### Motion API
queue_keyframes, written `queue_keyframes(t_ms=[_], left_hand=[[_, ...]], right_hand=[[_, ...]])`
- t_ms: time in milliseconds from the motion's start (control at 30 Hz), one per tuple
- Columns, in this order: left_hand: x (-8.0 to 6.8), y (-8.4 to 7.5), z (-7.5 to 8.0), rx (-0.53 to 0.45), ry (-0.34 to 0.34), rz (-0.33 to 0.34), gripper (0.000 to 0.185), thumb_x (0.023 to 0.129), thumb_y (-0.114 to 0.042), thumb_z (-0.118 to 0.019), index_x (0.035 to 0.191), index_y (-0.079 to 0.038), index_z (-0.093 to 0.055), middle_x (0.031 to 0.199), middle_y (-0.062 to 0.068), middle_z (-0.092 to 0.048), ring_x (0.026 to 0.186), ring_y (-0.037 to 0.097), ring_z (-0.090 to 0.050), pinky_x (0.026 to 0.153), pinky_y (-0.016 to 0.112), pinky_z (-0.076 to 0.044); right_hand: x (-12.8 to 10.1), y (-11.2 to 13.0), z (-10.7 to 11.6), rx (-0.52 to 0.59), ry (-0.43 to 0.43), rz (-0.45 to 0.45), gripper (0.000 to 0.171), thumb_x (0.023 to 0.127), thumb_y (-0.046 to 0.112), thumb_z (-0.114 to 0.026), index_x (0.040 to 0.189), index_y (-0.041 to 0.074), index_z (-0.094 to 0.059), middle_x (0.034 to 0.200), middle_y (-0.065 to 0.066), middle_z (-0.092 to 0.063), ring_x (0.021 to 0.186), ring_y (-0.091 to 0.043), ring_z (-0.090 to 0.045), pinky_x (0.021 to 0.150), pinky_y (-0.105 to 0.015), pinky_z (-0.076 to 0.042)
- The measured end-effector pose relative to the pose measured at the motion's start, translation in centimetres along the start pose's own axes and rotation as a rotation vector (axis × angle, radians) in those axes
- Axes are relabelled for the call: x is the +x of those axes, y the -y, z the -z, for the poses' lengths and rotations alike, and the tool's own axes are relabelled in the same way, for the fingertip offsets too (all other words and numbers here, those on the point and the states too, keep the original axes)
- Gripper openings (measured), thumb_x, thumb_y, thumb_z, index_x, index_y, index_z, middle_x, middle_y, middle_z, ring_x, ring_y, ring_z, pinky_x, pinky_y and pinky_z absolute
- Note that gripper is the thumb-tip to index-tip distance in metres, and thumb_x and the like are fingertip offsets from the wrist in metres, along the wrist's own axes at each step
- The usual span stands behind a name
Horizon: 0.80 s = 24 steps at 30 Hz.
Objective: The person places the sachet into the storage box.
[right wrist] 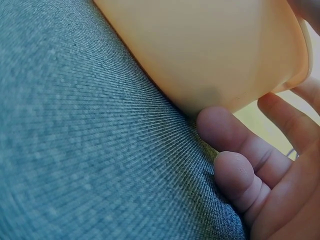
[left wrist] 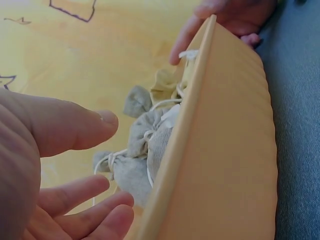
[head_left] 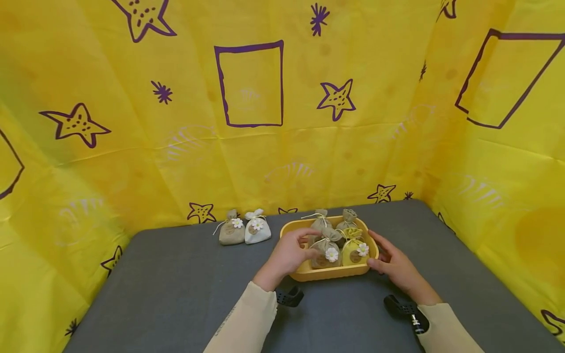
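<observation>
A yellow plastic basket (head_left: 331, 274) holds several small drawstring sachets. At its front are a grey-beige sachet (head_left: 324, 245) with a white flower and a yellow sachet (head_left: 350, 257), also flowered. Two more grey-beige ones, a left sachet (head_left: 321, 223) and a right sachet (head_left: 348, 219), stand behind. My left hand (head_left: 289, 252) hovers over the basket's left end beside the front grey-beige sachet; in the left wrist view its thumb and fingers are spread, with nothing between them. My right hand (head_left: 399, 269) holds the basket's right end, thumb at the front corner, fingers along the outer wall (right wrist: 210, 50).
Left of the basket, a beige sachet (head_left: 232, 230) and a white sachet (head_left: 257, 229), each with a white flower, stand side by side on the dark grey tabletop (head_left: 185, 284). A yellow patterned cloth (head_left: 265, 162) hangs behind the table and along its sides.
</observation>
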<state>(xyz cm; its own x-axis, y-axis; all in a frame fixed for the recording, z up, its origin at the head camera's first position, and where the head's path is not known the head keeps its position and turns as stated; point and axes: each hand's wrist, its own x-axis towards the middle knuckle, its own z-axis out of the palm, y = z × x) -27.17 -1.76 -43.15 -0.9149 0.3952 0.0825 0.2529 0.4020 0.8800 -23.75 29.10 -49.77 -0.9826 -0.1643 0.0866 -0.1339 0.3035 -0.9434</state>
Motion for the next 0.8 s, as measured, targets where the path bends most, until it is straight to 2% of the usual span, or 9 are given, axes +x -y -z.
queue_keyframes(t_ms=[200, 333, 467, 567, 700, 800], left_hand=[[-0.3, 0.3, 0.4, -0.030, -0.003, 0.018, 0.041, 0.087, -0.013, -0.077, 0.127, -0.019, -0.069, 0.133, -0.002, -0.059, 0.120, 0.032, -0.055, 0.093, 0.052, -0.047], [-0.7, 0.8, 0.9, -0.048, -0.029, -0.019, 0.040, 0.088, -0.014, -0.076, 0.127, -0.019, -0.069, 0.133, 0.000, -0.060, 0.121, 0.033, -0.056, 0.095, 0.052, -0.046], [-1.6, 1.7, 2.1, -0.124, -0.108, -0.073, 0.046, 0.088, -0.013, -0.076, 0.133, -0.017, -0.066, 0.137, 0.005, -0.057, 0.123, 0.031, -0.055, 0.100, 0.050, -0.043], [-2.4, 2.8, 3.4, -0.176, -0.187, -0.083, 0.051, 0.088, -0.013, -0.078, 0.137, -0.017, -0.063, 0.142, 0.005, -0.052, 0.126, 0.029, -0.053, 0.101, 0.049, -0.042], [-3.3, 4.1, 5.7, -0.185, -0.283, -0.063, 0.054, 0.086, -0.013, -0.080, 0.138, -0.019, -0.062, 0.145, 0.005, -0.050, 0.128, 0.029, -0.051, 0.102, 0.051, -0.041], [-3.8, 4.9, 7.5, -0.191, -0.334, -0.035, 0.056, 0.086, -0.009, -0.080, 0.138, -0.017, -0.062, 0.145, 0.008, -0.049, 0.128, 0.035, -0.049, 0.101, 0.052, -0.041]], right_hand=[[0.2, -0.2, 0.0, -0.011, 0.000, -0.007, 0.079, 0.094, 0.019, -0.071, 0.158, 0.010, -0.025, 0.156, -0.024, -0.027, 0.094, -0.021, -0.061, 0.067, -0.028, -0.050], [0.1, -0.2, 0.0, -0.008, 0.000, -0.013, 0.080, 0.094, 0.020, -0.071, 0.159, 0.011, -0.025, 0.156, -0.023, -0.027, 0.095, -0.021, -0.060, 0.068, -0.028, -0.050], [-0.1, 0.0, -0.1, 0.004, 0.007, 0.005, 0.079, 0.094, 0.016, -0.071, 0.159, 0.010, -0.025, 0.154, -0.024, -0.028, 0.092, -0.020, -0.060, 0.066, -0.028, -0.050], [-0.2, 0.2, 0.0, 0.010, 0.007, 0.013, 0.079, 0.094, 0.014, -0.070, 0.159, 0.010, -0.025, 0.154, -0.025, -0.029, 0.092, -0.019, -0.060, 0.066, -0.028, -0.050], [-0.1, 0.2, 0.0, -0.013, 0.006, 0.012, 0.079, 0.094, 0.017, -0.070, 0.159, 0.010, -0.025, 0.155, -0.025, -0.029, 0.094, -0.019, -0.060, 0.067, -0.028, -0.050], [0.0, 0.1, 0.0, -0.036, 0.006, 0.006, 0.079, 0.094, 0.018, -0.070, 0.159, 0.010, -0.025, 0.155, -0.024, -0.029, 0.094, -0.020, -0.060, 0.068, -0.028, -0.051]])
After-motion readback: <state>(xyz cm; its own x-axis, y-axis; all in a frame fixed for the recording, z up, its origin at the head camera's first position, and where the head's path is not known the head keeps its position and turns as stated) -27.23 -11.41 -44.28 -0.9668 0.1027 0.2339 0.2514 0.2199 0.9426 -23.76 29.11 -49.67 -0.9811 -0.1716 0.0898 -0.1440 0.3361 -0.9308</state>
